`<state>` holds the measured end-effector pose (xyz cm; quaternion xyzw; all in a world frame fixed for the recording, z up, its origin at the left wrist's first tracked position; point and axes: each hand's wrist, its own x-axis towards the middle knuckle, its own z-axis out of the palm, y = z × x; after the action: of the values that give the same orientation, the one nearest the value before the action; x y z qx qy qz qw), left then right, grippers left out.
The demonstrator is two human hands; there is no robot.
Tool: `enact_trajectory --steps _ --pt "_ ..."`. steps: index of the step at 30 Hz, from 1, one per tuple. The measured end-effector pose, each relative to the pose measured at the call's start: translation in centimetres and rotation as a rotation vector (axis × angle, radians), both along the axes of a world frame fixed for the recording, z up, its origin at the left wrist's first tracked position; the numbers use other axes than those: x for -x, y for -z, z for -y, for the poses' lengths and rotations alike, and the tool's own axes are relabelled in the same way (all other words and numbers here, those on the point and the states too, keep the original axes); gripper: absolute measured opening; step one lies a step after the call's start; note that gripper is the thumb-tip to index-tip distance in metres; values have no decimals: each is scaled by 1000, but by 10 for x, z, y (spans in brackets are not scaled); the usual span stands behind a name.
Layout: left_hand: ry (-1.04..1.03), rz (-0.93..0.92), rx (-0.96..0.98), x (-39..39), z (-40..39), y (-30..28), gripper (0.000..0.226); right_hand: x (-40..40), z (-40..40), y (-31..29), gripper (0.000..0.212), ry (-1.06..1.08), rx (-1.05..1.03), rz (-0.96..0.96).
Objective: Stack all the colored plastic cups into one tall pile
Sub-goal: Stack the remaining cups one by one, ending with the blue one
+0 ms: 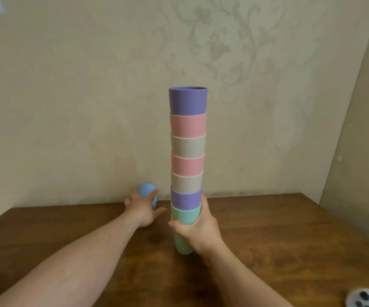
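The right hand (198, 231) is wrapped around the green cups at the base of the tall cup stack (188, 165), which stands upright on the wooden tabletop (267, 240). Just left of it, the left hand (142, 207) curls its fingers over a blue cup (146, 191) near the wall. A small white object (366, 298) lies well off to the right hand's near side.

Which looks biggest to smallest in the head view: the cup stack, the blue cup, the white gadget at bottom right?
1. cup stack
2. and 3. unsure: blue cup is partly hidden by the left hand; white gadget is cropped.
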<state>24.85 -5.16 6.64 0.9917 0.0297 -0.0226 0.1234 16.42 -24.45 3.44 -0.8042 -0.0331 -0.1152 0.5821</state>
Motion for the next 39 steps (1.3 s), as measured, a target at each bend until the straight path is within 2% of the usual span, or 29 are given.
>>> enact_trajectory --steps 3,6,7,8,11,13,15,20,23,26,28,30,32,33,36,39 --pt "-63 22 60 -12 4 15 70 -4 -2 -1 95 13 19 21" --pt "-77 111 99 -15 2 24 44 -5 -4 -3 96 28 15 16" --pt "-90 104 98 -10 1 23 44 -4 -4 -3 96 25 10 8" --pt "-101 79 89 -4 0 21 53 -3 -4 -4 96 24 1 0" --pt "-46 -79 -27 16 -5 8 118 2 -2 -7 95 27 -8 -12" --pt "24 -164 -87 30 -11 -2 139 8 -4 -9 95 24 -12 -18" --pt "88 -223 -138 45 -18 -12 140 17 -5 -11 94 14 -17 -29" --pt "133 -212 -87 85 -36 -13 115 39 -5 -10 95 14 -19 -48" --pt "142 -132 70 109 -56 -23 108 53 -9 -19 96 2 -34 -60" --pt "107 65 421 112 -70 -64 116 54 -13 -36 103 38 -69 -32" --pt "79 242 633 112 -69 -108 113 56 -14 -50 96 43 -69 -23" --pt "78 467 843 115 -61 -157 95 58 -16 -60 80 32 -29 -40" --pt "112 702 1056 128 -44 -209 77 61 -16 -62 73 18 -5 -57" --pt "149 815 1145 138 -34 -234 74 62 -16 -62 72 13 1 -63" --pt "286 992 1266 163 -10 -292 75 63 -15 -60 76 17 0 -64" --pt "366 906 1226 169 13 -305 79 61 -11 -59 75 22 -24 -65"
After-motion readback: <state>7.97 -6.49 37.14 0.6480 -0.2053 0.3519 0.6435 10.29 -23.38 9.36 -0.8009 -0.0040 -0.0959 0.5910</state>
